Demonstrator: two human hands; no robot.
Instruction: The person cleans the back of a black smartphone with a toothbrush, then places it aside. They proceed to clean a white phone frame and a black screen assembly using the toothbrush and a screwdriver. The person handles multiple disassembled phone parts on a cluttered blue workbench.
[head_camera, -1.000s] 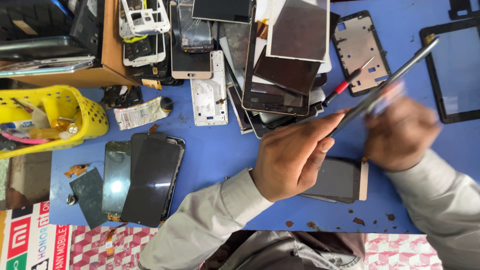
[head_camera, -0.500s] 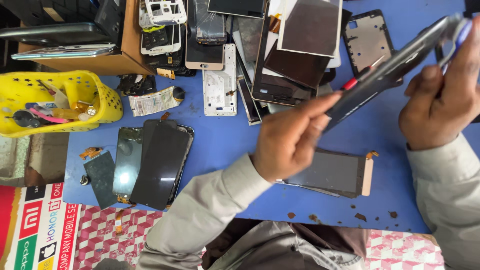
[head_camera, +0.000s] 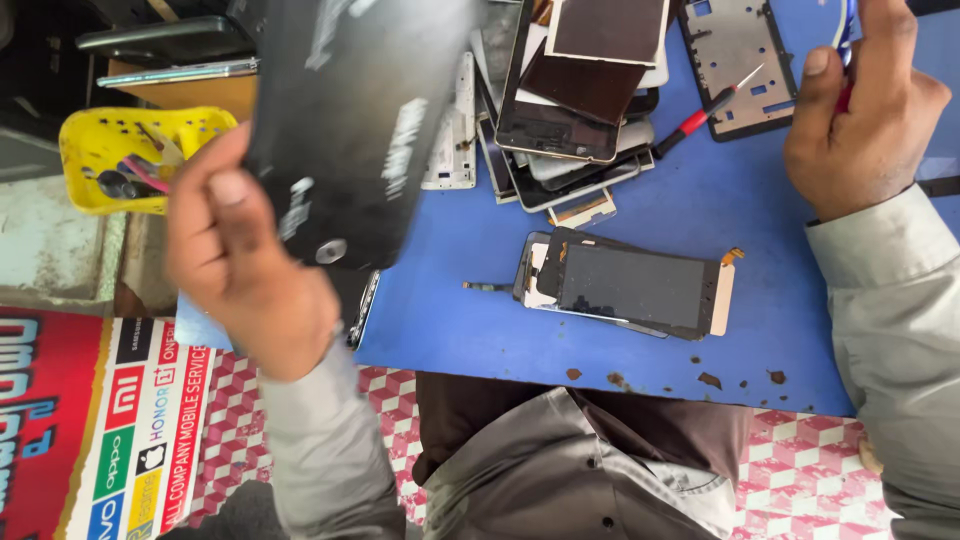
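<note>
From the head camera, the left hand (head_camera: 245, 265) grasped a dark panel (head_camera: 355, 120), fingers clamped on its left edge; raised near the lens, it was blurred, cut off at the top, and hid the far-left counter (head_camera: 640, 200). The right hand (head_camera: 860, 115), far right, was curled around a thin tool, mostly hidden. A screen (head_camera: 630, 285) lay mid-counter with bare blue room around it. A yellow basket (head_camera: 110, 150) sat left, partly covered.
</note>
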